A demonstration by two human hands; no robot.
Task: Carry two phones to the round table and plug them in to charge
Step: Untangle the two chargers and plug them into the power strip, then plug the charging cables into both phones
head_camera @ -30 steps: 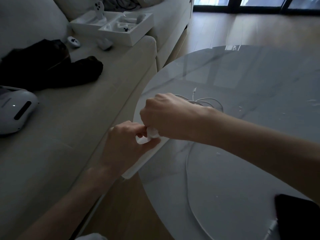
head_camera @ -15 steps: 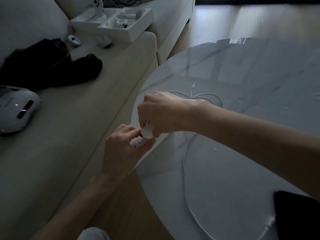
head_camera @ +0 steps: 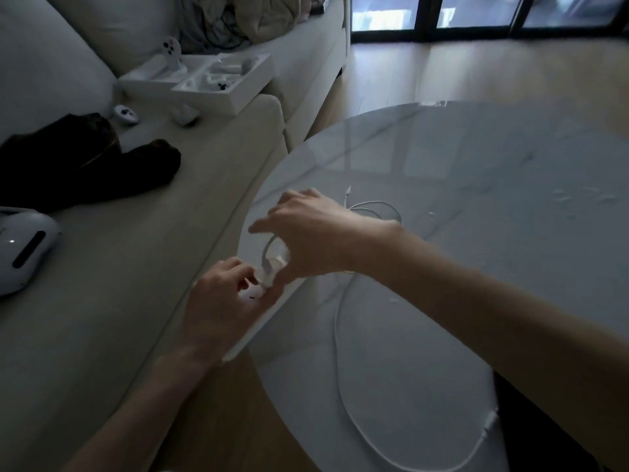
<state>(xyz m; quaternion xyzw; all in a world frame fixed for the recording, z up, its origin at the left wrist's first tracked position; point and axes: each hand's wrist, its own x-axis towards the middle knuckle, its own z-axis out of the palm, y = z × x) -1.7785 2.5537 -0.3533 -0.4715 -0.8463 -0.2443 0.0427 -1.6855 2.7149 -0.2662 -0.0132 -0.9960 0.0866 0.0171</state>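
Observation:
At the left rim of the round marble table (head_camera: 476, 199), my left hand (head_camera: 218, 308) grips a small white charger adapter (head_camera: 252, 294). My right hand (head_camera: 309, 233) is just above it. Thumb and fingers pinch the white cable's plug (head_camera: 269, 267) against the adapter, the index finger stretched out. That white cable (head_camera: 340, 362) curves across the table to a connector (head_camera: 490, 422) at a dark phone (head_camera: 544, 447), mostly hidden under my right forearm. A second white cable (head_camera: 377, 209) lies coiled behind my right hand. No other phone is visible.
A flat white slab (head_camera: 258, 328) lies under my hands at the table's edge. The beige sofa (head_camera: 119, 284) at left carries a black garment (head_camera: 85, 172), a white headset (head_camera: 23, 250), open white boxes (head_camera: 211, 83) and small controllers. Wooden floor lies beyond the table.
My hands have separated slightly: the right one has lifted and spread its fingers, showing the cable's loop and plug above the adapter. The view has tilted up.

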